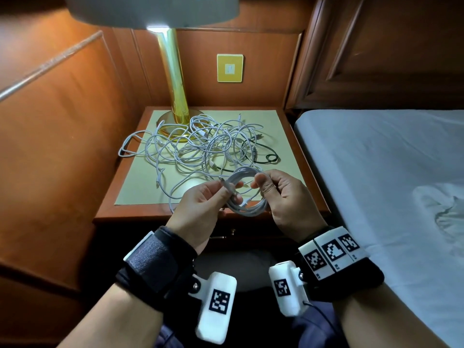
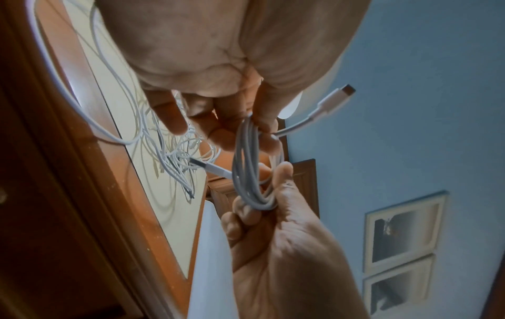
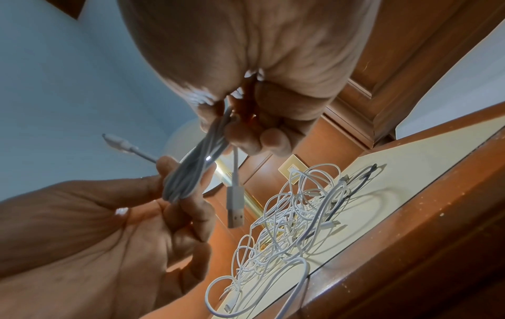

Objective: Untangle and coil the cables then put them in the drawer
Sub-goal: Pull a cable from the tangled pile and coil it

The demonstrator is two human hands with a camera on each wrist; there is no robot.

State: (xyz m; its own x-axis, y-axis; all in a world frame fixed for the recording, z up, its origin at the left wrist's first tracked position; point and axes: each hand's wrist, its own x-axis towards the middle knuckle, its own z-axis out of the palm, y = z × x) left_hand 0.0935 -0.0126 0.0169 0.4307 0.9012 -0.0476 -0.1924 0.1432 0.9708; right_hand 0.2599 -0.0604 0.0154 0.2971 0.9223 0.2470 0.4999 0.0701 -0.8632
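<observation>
A coiled white cable [image 1: 247, 205] hangs between both hands above the nightstand's front edge. My left hand [image 1: 229, 193] pinches one side of the coil [image 2: 247, 170], with a small plug end [image 2: 337, 98] sticking out past the thumb. My right hand [image 1: 261, 184] grips the opposite side of the coil [image 3: 191, 172]; its USB plug [image 3: 235, 208] dangles below the fingers. A tangle of white cables [image 1: 200, 146] with one dark cable [image 1: 266, 156] lies on the nightstand top. The drawer [image 1: 233, 232] under the top looks closed.
A gold lamp [image 1: 175, 79] stands at the back of the nightstand [image 1: 108, 212], its base under the tangle. Wood panelling closes the left side and the back. A bed with a pale sheet [image 1: 389, 172] runs along the right.
</observation>
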